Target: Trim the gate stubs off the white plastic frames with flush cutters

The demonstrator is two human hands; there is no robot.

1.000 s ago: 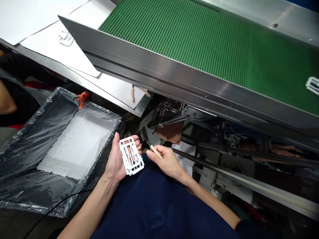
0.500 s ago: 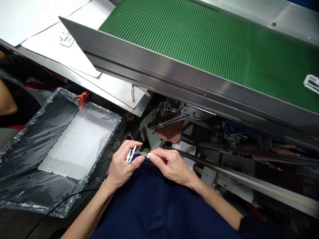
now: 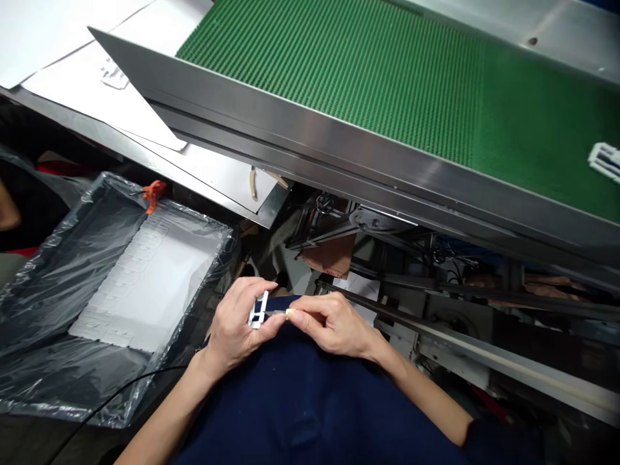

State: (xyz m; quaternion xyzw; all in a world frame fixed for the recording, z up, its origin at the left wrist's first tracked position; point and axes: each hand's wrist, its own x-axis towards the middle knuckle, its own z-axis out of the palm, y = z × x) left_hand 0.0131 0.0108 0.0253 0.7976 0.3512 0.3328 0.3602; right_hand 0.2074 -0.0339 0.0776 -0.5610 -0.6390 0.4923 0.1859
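My left hand (image 3: 238, 318) is closed around a small white plastic frame-like part (image 3: 259, 310), held upright between thumb and fingers. My right hand (image 3: 334, 325) pinches a small thin metal blade (image 3: 276, 313) by a pale yellowish end. The blade points left, its tip reaching the white part, while my left thumb lies against the blade or just beside it. Whether the tip touches the plastic I cannot tell. Both hands are close together in front of the dark blue clothing on my lap.
Ahead runs a green conveyor belt (image 3: 329, 71) with a metal side rail (image 3: 290, 123); a white part (image 3: 604, 160) lies on its right end. At left stands a plastic-lined bin (image 3: 43, 310) holding rows of white parts (image 3: 140, 284). Pliers-like handles (image 3: 252, 183) rest on the table. A person's arm (image 3: 7, 210) shows far left.
The white part has turned in my left hand, showing more of its open frame. The blade has shifted slightly with my right fingers. The whole view has moved a little.
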